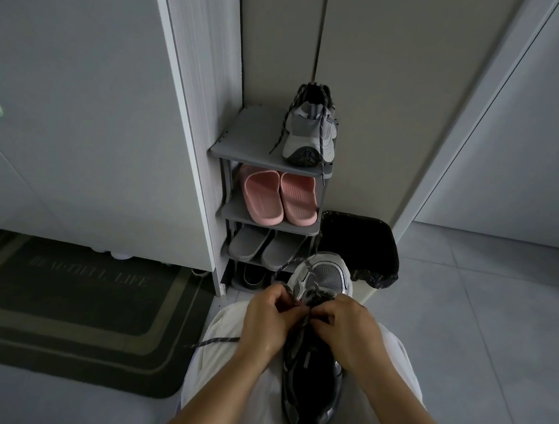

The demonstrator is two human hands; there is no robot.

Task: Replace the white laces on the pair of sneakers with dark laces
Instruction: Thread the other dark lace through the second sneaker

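A grey and silver sneaker (317, 367) lies on my lap, toe pointing away from me. My left hand (267, 319) and my right hand (345, 329) meet over its eyelets, and each pinches the dark speckled lace (216, 341). One end of that lace trails left across my thigh; a loop (288, 266) rises past the toe. The second sneaker (310, 136) stands on the top shelf of the shoe rack (243, 141), threaded with a dark lace whose ends hang over the shelf edge. I see no white laces.
Below the top shelf the rack holds pink slippers (279, 196), grey slippers (266, 246) and dark shoes at the bottom. A bin with a black bag (359, 246) stands right of the rack. A dark doormat (70, 305) lies on the tiled floor to the left.
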